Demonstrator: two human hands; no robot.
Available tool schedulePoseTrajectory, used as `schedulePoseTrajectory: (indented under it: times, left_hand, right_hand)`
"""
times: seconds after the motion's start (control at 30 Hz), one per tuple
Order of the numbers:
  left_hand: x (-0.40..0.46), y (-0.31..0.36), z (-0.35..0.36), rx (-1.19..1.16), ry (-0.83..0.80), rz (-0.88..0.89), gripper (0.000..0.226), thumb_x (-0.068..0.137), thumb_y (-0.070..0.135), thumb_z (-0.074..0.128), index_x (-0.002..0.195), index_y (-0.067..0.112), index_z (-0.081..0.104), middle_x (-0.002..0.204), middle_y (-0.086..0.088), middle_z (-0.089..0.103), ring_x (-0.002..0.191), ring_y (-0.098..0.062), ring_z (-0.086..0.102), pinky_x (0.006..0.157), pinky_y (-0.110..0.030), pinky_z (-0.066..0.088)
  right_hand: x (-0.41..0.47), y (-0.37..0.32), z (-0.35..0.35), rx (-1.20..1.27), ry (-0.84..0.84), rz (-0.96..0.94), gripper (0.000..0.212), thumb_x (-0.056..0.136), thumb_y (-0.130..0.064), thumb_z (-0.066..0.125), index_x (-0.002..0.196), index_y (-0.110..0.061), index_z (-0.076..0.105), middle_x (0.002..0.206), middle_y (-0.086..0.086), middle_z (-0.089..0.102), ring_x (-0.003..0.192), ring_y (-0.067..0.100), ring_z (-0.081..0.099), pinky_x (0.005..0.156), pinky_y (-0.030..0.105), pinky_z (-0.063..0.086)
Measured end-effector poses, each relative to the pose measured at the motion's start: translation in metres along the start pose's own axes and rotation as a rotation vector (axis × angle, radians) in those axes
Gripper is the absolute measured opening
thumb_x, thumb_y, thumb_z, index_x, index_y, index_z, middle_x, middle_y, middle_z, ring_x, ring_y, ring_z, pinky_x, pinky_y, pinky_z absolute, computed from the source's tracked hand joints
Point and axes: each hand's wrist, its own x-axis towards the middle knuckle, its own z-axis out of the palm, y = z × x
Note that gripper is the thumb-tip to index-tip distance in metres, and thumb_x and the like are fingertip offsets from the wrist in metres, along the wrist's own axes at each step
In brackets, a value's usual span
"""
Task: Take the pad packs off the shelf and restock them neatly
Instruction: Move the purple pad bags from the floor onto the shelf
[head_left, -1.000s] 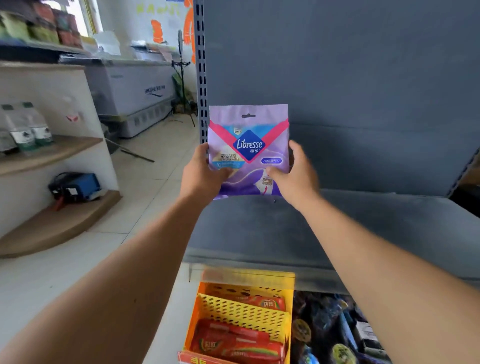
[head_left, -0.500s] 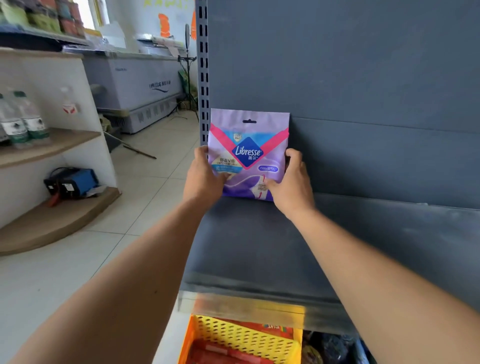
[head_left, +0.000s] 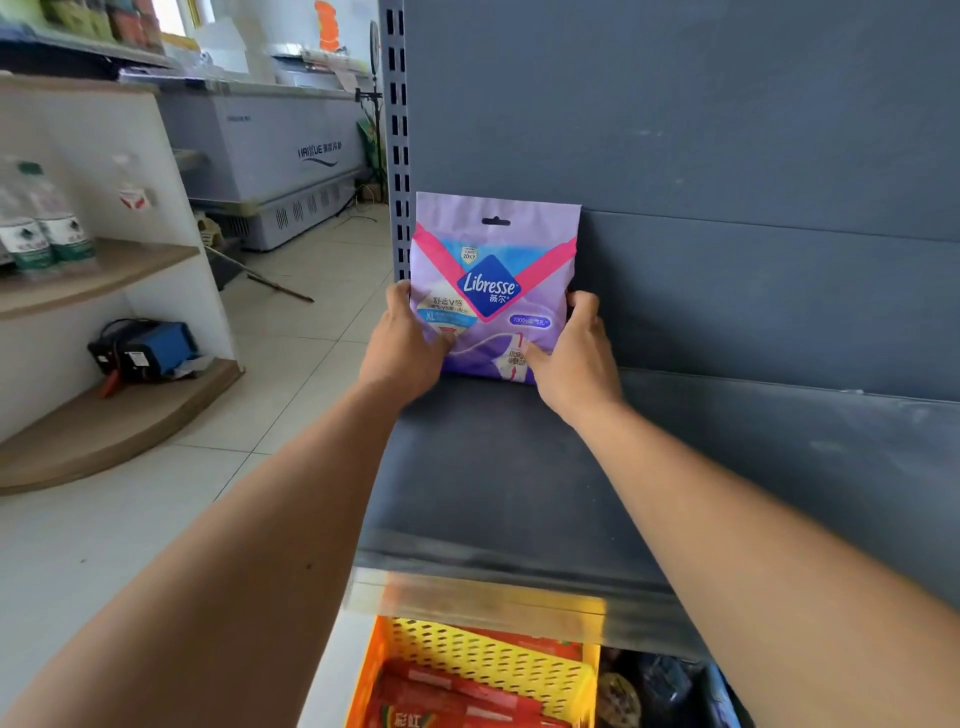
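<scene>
Gripping the purple plastic Libresse pad pack (head_left: 493, 291) between them, the left hand (head_left: 402, 345) and right hand (head_left: 574, 356) are standing it upright (label outward, presumably for neat display) at the back of the grey metal shelf (head_left: 498, 478).

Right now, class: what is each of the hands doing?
Left hand: grips the pad pack at its left edge.
Right hand: grips the same pack's right edge.
</scene>
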Motion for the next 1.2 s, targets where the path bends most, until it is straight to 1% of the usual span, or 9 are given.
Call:
schedulePoseTrajectory:
  times: [0.07, 0.13, 0.3, 0.4, 0.53, 0.67, 0.87, 1.03, 1.2]
  left_hand:
    - [-0.004, -0.002, -0.002, 0.010, 0.011, 0.007, 0.063, 0.090, 0.017, 0.065, 0.139, 0.014, 0.027, 0.128, -0.008, 0.054, 0.104, -0.021, 0.057, 0.060, -0.014, 0.036]
    - [-0.014, 0.004, -0.006, 0.013, 0.039, 0.004, 0.066, 0.090, 0.016, 0.064, 0.143, 0.012, 0.024, 0.135, -0.013, 0.046, 0.116, -0.024, 0.051, 0.073, -0.016, 0.036]
    - [-0.051, 0.037, -0.025, 0.193, 0.164, 0.157, 0.058, 0.091, 0.018, 0.059, 0.142, 0.012, 0.033, 0.139, -0.014, 0.040, 0.126, -0.031, 0.040, 0.098, -0.038, 0.037]
    - [-0.086, 0.073, -0.032, 0.236, 0.191, 0.352, 0.044, 0.090, 0.018, 0.055, 0.133, 0.014, 0.046, 0.131, -0.009, 0.051, 0.118, -0.029, 0.047, 0.090, -0.038, 0.041]
    - [-0.149, 0.135, -0.021, 0.137, 0.131, 0.475, 0.034, 0.091, 0.024, 0.052, 0.124, 0.020, 0.051, 0.119, -0.001, 0.059, 0.105, -0.023, 0.056, 0.080, -0.039, 0.049]
    - [-0.216, 0.194, 0.018, 0.157, -0.042, 0.590, 0.033, 0.090, 0.029, 0.051, 0.122, 0.024, 0.051, 0.114, 0.001, 0.059, 0.103, -0.022, 0.059, 0.080, -0.040, 0.051]
    - [-0.318, 0.251, 0.107, 0.139, -0.330, 0.647, 0.027, 0.089, 0.034, 0.051, 0.114, 0.026, 0.056, 0.108, 0.002, 0.063, 0.096, -0.028, 0.062, 0.081, -0.042, 0.052]
    - [-0.401, 0.260, 0.216, 0.188, -0.675, 0.685, 0.026, 0.088, 0.033, 0.052, 0.112, 0.026, 0.057, 0.104, 0.001, 0.066, 0.094, -0.026, 0.062, 0.083, -0.041, 0.052]
    - [-0.475, 0.249, 0.334, 0.260, -0.983, 0.616, 0.023, 0.088, 0.031, 0.055, 0.110, 0.025, 0.062, 0.098, 0.004, 0.068, 0.096, -0.020, 0.062, 0.084, -0.031, 0.050]
  right_hand:
    - [-0.004, 0.000, -0.003, -0.017, -0.030, 0.018, 0.058, 0.089, -0.025, 0.068, 0.133, -0.013, 0.032, 0.132, 0.010, 0.048, 0.114, 0.028, 0.056, 0.075, 0.028, 0.042]
    - [-0.010, -0.002, -0.010, -0.032, -0.053, 0.044, 0.064, 0.090, -0.027, 0.068, 0.139, -0.014, 0.029, 0.137, 0.010, 0.045, 0.120, 0.027, 0.052, 0.078, 0.028, 0.041]
    - [-0.036, -0.010, -0.054, -0.095, -0.036, 0.000, 0.061, 0.092, -0.029, 0.061, 0.144, -0.016, 0.031, 0.142, 0.010, 0.043, 0.127, 0.029, 0.047, 0.098, 0.041, 0.044]
    - [-0.061, -0.010, -0.102, -0.177, 0.010, -0.110, 0.051, 0.094, -0.028, 0.056, 0.141, -0.016, 0.040, 0.139, 0.009, 0.047, 0.124, 0.030, 0.049, 0.096, 0.043, 0.045]
    - [-0.112, 0.000, -0.177, -0.371, 0.018, -0.251, 0.041, 0.095, -0.030, 0.053, 0.133, -0.017, 0.049, 0.132, 0.004, 0.051, 0.120, 0.030, 0.049, 0.088, 0.043, 0.049]
    - [-0.171, 0.026, -0.253, -0.472, 0.061, -0.267, 0.040, 0.091, -0.033, 0.051, 0.126, -0.015, 0.055, 0.124, 0.003, 0.055, 0.112, 0.032, 0.054, 0.084, 0.044, 0.052]
    - [-0.264, 0.088, -0.367, -0.528, 0.100, -0.052, 0.042, 0.094, -0.029, 0.053, 0.134, -0.016, 0.050, 0.132, 0.004, 0.053, 0.122, 0.027, 0.048, 0.090, 0.040, 0.046]
    - [-0.335, 0.175, -0.422, -0.459, 0.142, 0.239, 0.039, 0.094, -0.029, 0.053, 0.132, -0.018, 0.051, 0.125, 0.006, 0.056, 0.114, 0.027, 0.054, 0.089, 0.042, 0.048]
    - [-0.427, 0.289, -0.447, -0.286, 0.158, 0.674, 0.040, 0.093, -0.027, 0.056, 0.131, -0.015, 0.051, 0.116, 0.007, 0.060, 0.103, 0.026, 0.059, 0.088, 0.034, 0.046]
